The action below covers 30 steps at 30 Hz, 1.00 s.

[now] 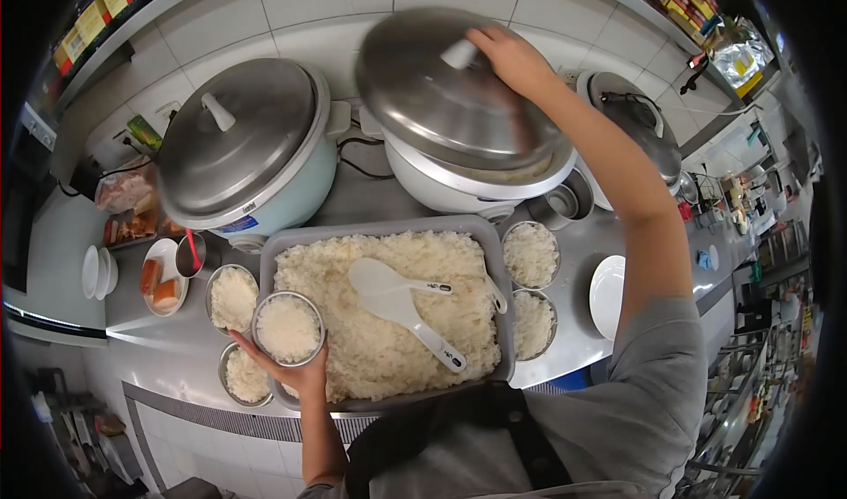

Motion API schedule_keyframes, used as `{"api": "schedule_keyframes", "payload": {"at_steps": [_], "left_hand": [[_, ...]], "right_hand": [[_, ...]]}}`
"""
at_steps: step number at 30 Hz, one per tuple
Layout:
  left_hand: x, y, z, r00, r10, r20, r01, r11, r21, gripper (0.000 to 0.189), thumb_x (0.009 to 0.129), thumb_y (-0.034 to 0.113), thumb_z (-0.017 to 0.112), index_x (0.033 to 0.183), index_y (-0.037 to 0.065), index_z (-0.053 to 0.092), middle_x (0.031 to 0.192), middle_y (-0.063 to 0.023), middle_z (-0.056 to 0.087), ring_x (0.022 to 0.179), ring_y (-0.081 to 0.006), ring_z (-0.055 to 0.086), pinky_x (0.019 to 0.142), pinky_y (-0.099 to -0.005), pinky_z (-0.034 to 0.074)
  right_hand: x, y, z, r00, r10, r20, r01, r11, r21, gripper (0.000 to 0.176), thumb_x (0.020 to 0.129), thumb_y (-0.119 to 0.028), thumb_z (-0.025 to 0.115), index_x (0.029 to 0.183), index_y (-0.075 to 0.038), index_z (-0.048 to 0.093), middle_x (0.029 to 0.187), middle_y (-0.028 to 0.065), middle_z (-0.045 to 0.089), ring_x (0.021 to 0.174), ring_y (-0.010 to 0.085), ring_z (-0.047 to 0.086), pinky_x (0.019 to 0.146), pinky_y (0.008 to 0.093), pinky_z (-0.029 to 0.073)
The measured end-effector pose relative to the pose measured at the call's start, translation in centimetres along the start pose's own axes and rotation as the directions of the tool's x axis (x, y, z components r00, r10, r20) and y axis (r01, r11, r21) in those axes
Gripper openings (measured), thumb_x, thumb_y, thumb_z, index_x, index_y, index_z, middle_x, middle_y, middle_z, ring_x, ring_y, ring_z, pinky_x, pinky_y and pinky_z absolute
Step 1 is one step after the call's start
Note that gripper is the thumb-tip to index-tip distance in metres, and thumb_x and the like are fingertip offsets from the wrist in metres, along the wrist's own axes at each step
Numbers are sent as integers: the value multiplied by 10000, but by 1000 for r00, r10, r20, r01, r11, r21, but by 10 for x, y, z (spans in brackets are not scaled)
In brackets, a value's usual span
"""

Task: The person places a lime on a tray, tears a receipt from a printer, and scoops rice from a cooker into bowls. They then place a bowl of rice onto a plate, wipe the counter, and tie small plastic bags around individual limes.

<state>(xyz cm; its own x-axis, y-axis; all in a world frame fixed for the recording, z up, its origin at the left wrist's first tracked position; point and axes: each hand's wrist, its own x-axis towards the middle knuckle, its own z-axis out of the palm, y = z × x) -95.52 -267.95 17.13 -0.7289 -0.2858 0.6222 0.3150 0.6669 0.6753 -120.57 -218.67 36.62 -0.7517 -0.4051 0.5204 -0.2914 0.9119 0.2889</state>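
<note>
My left hand [305,375] is closed around a small metal bowl of rice [288,328], held over the left edge of a grey tub [353,404]. White rice [331,300] fills the tub, and two white rice paddles [394,304] lie on top of it. Further up, my right hand [512,56] grips the white knob of a large metal lid [432,84]. That lid is tilted and slightly blurred, over the middle rice cooker [445,186]. A gap shows along the cooker's front rim; most of its inside is hidden.
Left stands another lidded rice cooker [291,190]; a smaller cooker [631,111] is at the right. Several rice bowls [529,256] flank the tub. A white plate [607,296] sits to the right. A metal cup [196,254] and a dish of orange pieces [164,278] are left.
</note>
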Motion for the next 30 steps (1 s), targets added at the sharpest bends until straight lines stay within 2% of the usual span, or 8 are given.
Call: {"api": "schedule_keyframes", "payload": {"at_steps": [6, 8, 12, 17, 20, 24, 26, 30], "left_hand": [[8, 31, 17, 997, 53, 63, -46, 992, -115, 1420, 501, 165, 945, 1572, -1, 28, 1580, -252, 200, 1426, -361, 336, 1178, -477, 304], [7, 41, 24, 995, 32, 96, 1, 946, -324, 1420, 520, 158, 940, 1570, -7, -1, 1541, -241, 267, 1366, -352, 419, 1151, -468, 351], [0, 48, 21, 989, 63, 133, 8, 877, -480, 1410, 537, 171, 942, 1565, -23, -2, 1489, -230, 348, 1321, -338, 471, 1125, -463, 384], [-15, 36, -9, 980, 161, 117, -109, 926, -362, 1381, 578, 203, 945, 1569, -13, 7, 1395, -244, 478, 1281, -353, 515, 1103, -457, 393], [-40, 26, -28, 993, 56, 103, -5, 898, -441, 1327, 581, 216, 940, 1570, -4, 84, 1374, -216, 504, 1298, -385, 478, 1123, -472, 343], [-57, 34, -49, 998, 66, 23, -53, 928, -368, 1323, 616, 225, 932, 1576, -1, 51, 1423, -233, 464, 1304, -378, 493, 1111, -467, 361], [-71, 43, -53, 1000, 23, 9, -18, 931, -363, 1311, 620, 219, 927, 1577, 2, 58, 1434, -221, 456, 1309, -379, 480, 1109, -468, 354], [-83, 70, -53, 999, 51, -9, -49, 894, -445, 1315, 612, 220, 921, 1576, -2, 55, 1452, -209, 437, 1319, -384, 439, 1120, -465, 323]], "right_hand": [[-61, 21, 29, 980, 148, 131, -138, 987, -81, 375, 877, -34, 542, 1242, -120, 539, 1125, 149, 635, 1093, 359, 621, 894, 435, 534], [-61, 26, 38, 978, 158, 138, -144, 984, -104, 367, 882, -42, 544, 1241, -119, 540, 1122, 153, 637, 1094, 365, 620, 896, 439, 532], [-45, 19, 55, 965, 198, 169, -190, 980, -65, 371, 910, -83, 553, 1280, -117, 545, 1135, 160, 640, 1100, 367, 618, 898, 460, 527], [-42, 8, 60, 892, 324, 316, -342, 940, 1, 409, 980, -77, 427, 1371, -101, 546, 1288, 172, 624, 1153, 366, 613, 973, 459, 496], [-45, 33, 89, 926, 277, 257, -300, 953, 53, 402, 968, -26, 425, 1353, -23, 541, 1293, 226, 611, 1176, 380, 602, 1014, 441, 479], [-46, 35, 94, 952, 233, 200, -250, 966, 67, 377, 1003, -57, 394, 1350, 8, 528, 1288, 243, 608, 1195, 397, 584, 1020, 432, 470], [-45, 28, 90, 954, 244, 172, -277, 938, 210, 411, 1040, -168, 367, 1352, 45, 527, 1309, 237, 599, 1232, 371, 570, 1051, 414, 449], [-35, 37, 97, 976, 121, 181, -161, 960, 228, 397, 980, -58, 484, 1367, 20, 526, 1358, 227, 566, 1268, 375, 537, 1070, 411, 431]]}}
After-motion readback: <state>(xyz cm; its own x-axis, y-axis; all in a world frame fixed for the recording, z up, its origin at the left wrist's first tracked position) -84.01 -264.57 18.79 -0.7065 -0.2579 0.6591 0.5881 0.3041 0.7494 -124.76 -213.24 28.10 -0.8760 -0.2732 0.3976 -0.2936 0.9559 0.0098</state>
